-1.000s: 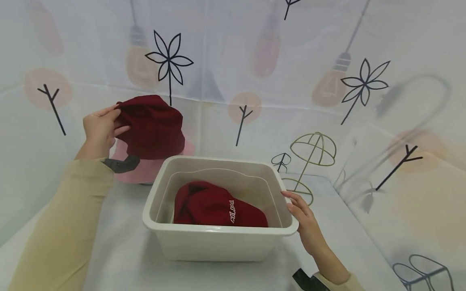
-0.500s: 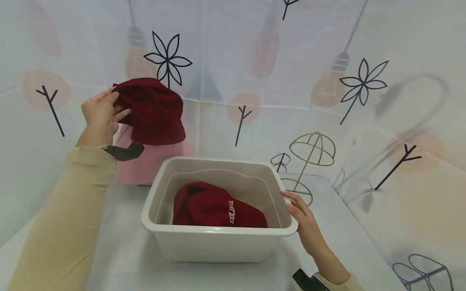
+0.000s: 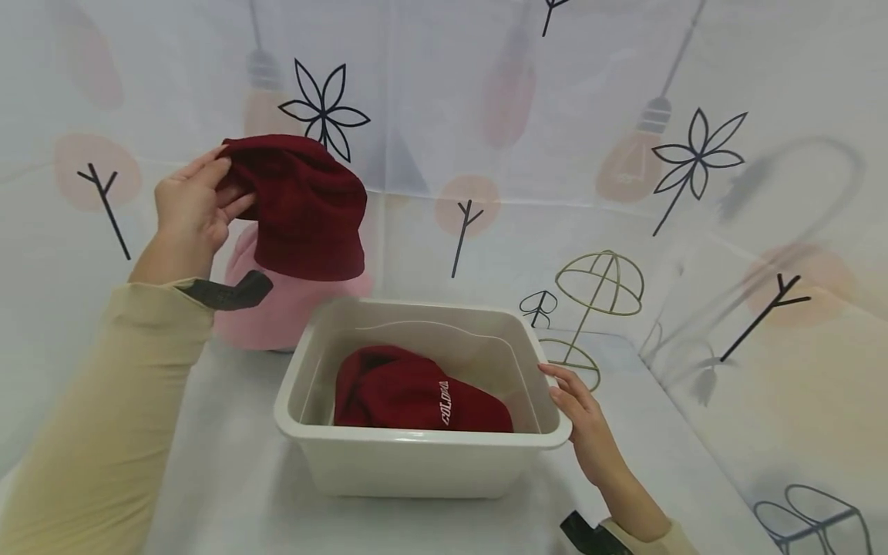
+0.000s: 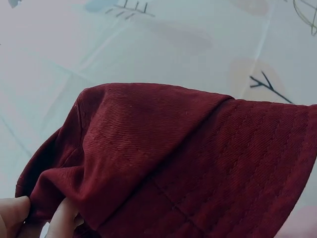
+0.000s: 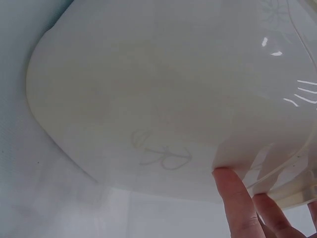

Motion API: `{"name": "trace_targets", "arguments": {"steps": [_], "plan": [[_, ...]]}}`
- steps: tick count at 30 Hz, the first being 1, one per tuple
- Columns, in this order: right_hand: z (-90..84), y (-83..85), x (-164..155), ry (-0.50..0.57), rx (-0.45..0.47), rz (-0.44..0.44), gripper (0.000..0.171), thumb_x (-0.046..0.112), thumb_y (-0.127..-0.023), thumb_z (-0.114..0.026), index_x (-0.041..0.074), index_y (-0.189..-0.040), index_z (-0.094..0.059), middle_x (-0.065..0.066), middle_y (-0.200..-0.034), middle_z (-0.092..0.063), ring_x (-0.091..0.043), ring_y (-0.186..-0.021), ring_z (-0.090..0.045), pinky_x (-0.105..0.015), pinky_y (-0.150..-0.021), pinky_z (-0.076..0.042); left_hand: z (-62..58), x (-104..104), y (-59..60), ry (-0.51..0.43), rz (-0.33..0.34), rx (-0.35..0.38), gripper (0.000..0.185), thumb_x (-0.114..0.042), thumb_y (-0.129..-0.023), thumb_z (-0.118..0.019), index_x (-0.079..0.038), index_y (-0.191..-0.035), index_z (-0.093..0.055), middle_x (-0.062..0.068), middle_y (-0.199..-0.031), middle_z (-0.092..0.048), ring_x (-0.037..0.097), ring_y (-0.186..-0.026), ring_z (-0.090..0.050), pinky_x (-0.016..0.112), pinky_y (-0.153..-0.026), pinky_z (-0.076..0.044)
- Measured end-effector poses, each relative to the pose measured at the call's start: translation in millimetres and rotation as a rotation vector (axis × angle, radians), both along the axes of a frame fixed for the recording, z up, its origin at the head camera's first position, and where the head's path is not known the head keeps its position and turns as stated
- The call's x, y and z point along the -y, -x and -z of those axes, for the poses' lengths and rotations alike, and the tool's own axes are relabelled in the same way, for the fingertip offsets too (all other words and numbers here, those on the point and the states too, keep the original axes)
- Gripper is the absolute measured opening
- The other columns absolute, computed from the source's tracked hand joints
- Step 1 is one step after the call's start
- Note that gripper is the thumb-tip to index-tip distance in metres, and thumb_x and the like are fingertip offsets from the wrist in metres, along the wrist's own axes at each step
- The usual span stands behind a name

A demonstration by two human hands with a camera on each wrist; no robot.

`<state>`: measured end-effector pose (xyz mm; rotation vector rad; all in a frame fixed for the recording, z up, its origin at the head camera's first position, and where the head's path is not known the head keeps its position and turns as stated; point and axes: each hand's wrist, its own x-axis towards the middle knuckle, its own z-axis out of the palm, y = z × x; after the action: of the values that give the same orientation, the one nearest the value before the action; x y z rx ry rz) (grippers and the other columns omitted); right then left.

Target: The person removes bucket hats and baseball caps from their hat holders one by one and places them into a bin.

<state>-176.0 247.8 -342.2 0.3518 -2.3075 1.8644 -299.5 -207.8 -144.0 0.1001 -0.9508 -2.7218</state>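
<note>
My left hand pinches a dark red bucket hat by its crown and holds it up at the left, brim downward. The left wrist view shows the stitched brim and my fingertips in the folds of the crown. Behind and below it is a pink hat, partly hidden. A white plastic tub stands in the middle with a dark red baseball cap in it, white lettering on its front. My right hand holds the tub's right rim, fingertips against the outer wall.
A gold wire hat stand stands behind the tub at the right. The white-covered table runs back to a patterned cloth backdrop. A sharp fold or edge bounds the table on the right.
My left hand has raised the bucket hat and shifted it slightly right, uncovering more of the pink hat below. The right hand and the tub have stayed in place.
</note>
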Motion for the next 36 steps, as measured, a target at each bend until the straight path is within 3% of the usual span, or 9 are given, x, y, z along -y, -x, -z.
{"name": "trace_targets", "arguments": {"steps": [10, 24, 30, 36], "plan": [[1.3, -0.3, -1.4, 0.004, 0.001, 0.009, 0.036, 0.023, -0.1, -0.038, 0.009, -0.133, -0.043, -0.008, -0.128, -0.047, -0.016, -0.104, -0.054, -0.038, -0.076, -0.049, -3.4, -31.3, -21.1, 0.04, 0.095, -0.094, 0.022, 0.006, -0.085, -0.062, -0.002, -0.104, -0.069, 0.008, -0.092, -0.067, 0.026, -0.067, -0.066, 0.038, -0.05, -0.053], [0.2, -2.8, -1.9, 0.0, 0.021, 0.019, 0.036, 0.023, -0.1, -0.038, 0.01, -0.133, -0.043, -0.007, -0.128, -0.045, -0.016, -0.104, -0.053, -0.038, -0.077, -0.048, 6.1, -76.4, -46.8, 0.18, 0.284, -0.211, 0.016, 0.005, -0.087, -0.06, -0.004, -0.091, -0.073, 0.008, -0.091, -0.067, 0.022, -0.064, -0.065, 0.033, -0.054, -0.054], [-0.2, -3.0, -2.6, 0.001, 0.011, 0.018, 0.036, 0.023, -0.1, -0.038, 0.01, -0.133, -0.043, -0.01, -0.13, -0.044, -0.016, -0.104, -0.053, -0.038, -0.076, -0.049, 14.7, -88.6, -51.5, 0.261, 0.355, -0.236, 0.022, 0.004, -0.089, -0.057, -0.008, -0.087, -0.075, 0.005, -0.089, -0.069, 0.018, -0.066, -0.065, 0.031, -0.06, -0.054], [0.2, -3.7, -3.0, 0.008, 0.023, 0.027, 0.036, 0.023, -0.1, -0.038, 0.009, -0.133, -0.043, -0.011, -0.13, -0.043, -0.015, -0.105, -0.053, -0.038, -0.077, -0.048, 27.9, -99.2, -49.5, 0.404, 0.411, -0.203, 0.028, 0.0, -0.093, -0.052, -0.015, -0.087, -0.075, 0.001, -0.093, -0.067, 0.016, -0.074, -0.064, 0.029, -0.067, -0.054]]}}
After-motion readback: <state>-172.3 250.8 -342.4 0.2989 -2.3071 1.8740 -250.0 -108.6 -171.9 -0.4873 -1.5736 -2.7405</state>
